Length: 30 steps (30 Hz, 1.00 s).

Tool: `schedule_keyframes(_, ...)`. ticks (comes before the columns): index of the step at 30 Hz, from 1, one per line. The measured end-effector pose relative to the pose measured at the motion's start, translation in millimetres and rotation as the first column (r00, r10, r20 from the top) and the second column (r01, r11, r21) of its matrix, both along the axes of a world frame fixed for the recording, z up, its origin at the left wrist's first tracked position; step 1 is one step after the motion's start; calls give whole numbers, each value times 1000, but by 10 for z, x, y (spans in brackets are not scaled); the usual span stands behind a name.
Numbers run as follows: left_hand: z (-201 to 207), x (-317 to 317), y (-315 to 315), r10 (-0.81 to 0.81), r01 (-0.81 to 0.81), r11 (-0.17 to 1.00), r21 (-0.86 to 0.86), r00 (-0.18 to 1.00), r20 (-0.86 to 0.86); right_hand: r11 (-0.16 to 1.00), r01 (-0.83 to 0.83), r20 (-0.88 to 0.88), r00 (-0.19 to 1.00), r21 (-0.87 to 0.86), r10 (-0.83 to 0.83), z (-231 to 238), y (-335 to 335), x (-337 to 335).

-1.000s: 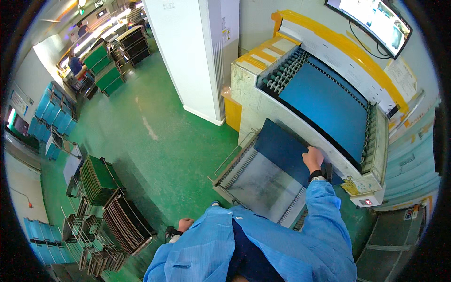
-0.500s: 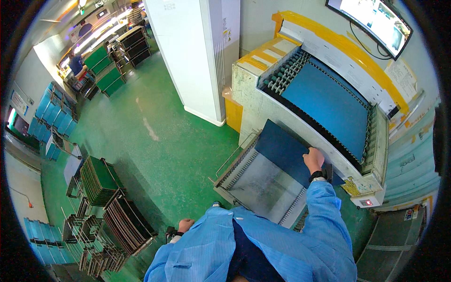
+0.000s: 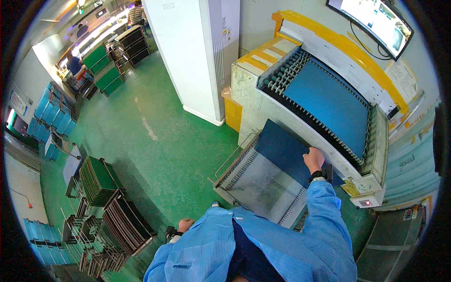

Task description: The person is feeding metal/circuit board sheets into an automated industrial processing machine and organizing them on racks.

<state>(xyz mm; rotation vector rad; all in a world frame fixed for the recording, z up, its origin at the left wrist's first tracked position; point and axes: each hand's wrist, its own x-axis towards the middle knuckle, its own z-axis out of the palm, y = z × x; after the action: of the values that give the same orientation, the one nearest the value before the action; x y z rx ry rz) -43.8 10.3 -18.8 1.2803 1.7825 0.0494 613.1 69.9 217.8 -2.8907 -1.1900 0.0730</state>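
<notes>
My right hand (image 3: 314,160) is closed at the upper edge of a dark blue panel (image 3: 282,149), beside the roller machine. That panel stands in a slotted metal rack (image 3: 265,188) in front of me; my fingers partly hide its edge. On the rollers of the conveyor machine (image 3: 244,103) lies another blue panel (image 3: 329,108), flat and apart from my hands. Low on the left, near my body, my left hand (image 3: 186,224) hangs with fingers curled and nothing visible in it.
A tall white cabinet (image 3: 188,56) stands left of the machine. Racks with green panels (image 3: 98,181) and brown-edged panels (image 3: 127,223) stand at lower left. Blue crates (image 3: 51,113) line the left wall. A monitor (image 3: 376,23) hangs at upper right. People sit at far benches.
The blue panel on the rollers has shifted slightly to the right. My hands and the panel in the rack stay almost still.
</notes>
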Motion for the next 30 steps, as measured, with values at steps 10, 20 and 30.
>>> schedule_keyframes(10, 41, 25, 49, -18, 18, 1000, -18, 1000, -5, 1000, 8, -11, 1000, 18, -8, 53, 20, -26)
schedule_keyframes(20, 49, 30, 67, -5, 6, 998, -58, 1000, 20, 1000, 13, -18, 1000, 25, -12, -7, 26, 23)
schedule_keyframes(30, 13, 24, 84, -27, 27, 999, -41, 1000, 3, 999, 23, -21, 1000, 25, -22, 2, 46, 23)
